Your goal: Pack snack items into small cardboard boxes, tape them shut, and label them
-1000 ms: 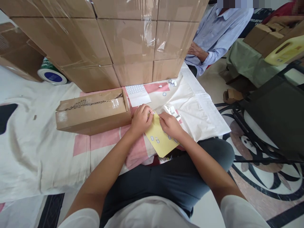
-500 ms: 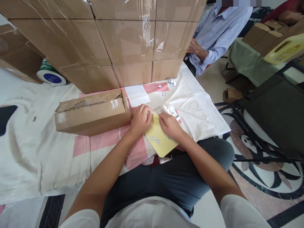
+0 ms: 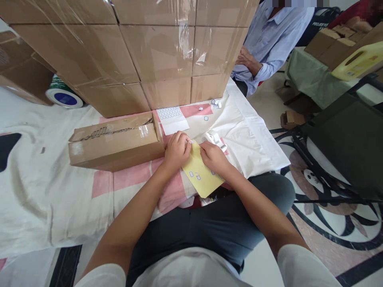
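Observation:
A yellow sheet (image 3: 201, 184) with several small blue-outlined stickers on it lies tilted between my two hands, its near corner over the table edge. My left hand (image 3: 177, 149) is closed in a pinch at the sheet's far left edge, where a small white bit shows at the fingertips. On the right edge, my right hand (image 3: 214, 157) grips the sheet with its thumb and curled fingers. Just beyond that hand sits a white tape dispenser (image 3: 213, 137), partly hidden. A white sheet of blue-outlined labels (image 3: 173, 121) lies flat beyond my left hand.
A taped carton (image 3: 116, 145) lies left of my left hand. Behind it rises a stack of cardboard boxes (image 3: 161, 54). Crumpled label scraps (image 3: 216, 104) lie at the back right of the cloth. A person in a blue shirt (image 3: 277, 38) sits past the stack.
Both hands stay at the far end of the yellow sheet, with only tiny finger movement. The view shifts very slightly.

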Tool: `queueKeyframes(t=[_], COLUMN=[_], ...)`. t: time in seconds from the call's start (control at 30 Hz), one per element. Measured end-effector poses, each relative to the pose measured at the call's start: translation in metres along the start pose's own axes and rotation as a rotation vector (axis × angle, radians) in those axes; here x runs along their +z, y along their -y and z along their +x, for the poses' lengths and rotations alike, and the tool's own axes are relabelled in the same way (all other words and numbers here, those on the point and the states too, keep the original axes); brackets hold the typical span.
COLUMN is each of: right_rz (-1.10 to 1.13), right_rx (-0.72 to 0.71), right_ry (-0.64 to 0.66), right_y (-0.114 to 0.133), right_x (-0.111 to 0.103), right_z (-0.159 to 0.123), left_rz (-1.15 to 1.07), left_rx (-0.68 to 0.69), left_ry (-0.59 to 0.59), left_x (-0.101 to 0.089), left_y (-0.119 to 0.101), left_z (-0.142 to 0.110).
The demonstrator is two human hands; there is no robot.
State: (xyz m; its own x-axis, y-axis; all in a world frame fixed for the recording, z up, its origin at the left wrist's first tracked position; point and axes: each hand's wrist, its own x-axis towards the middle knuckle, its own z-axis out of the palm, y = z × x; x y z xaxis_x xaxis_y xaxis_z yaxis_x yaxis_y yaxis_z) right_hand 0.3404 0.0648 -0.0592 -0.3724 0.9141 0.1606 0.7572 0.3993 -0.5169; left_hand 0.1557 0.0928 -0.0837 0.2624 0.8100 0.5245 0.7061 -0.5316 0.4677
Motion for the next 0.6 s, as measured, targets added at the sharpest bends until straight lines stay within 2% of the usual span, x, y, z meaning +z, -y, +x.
queueKeyframes(t=[0.6], right_rz=[-0.041], right_rx=[0.014], right_ry=[-0.002], right_y=[0.0004], right_x=[0.0005], right_z=[0.0004], left_rz=[0.021], left_rx=[-0.007], left_ry=[-0.023], left_x=[0.0022], left_y=[0.0021], left_z=[0.0006])
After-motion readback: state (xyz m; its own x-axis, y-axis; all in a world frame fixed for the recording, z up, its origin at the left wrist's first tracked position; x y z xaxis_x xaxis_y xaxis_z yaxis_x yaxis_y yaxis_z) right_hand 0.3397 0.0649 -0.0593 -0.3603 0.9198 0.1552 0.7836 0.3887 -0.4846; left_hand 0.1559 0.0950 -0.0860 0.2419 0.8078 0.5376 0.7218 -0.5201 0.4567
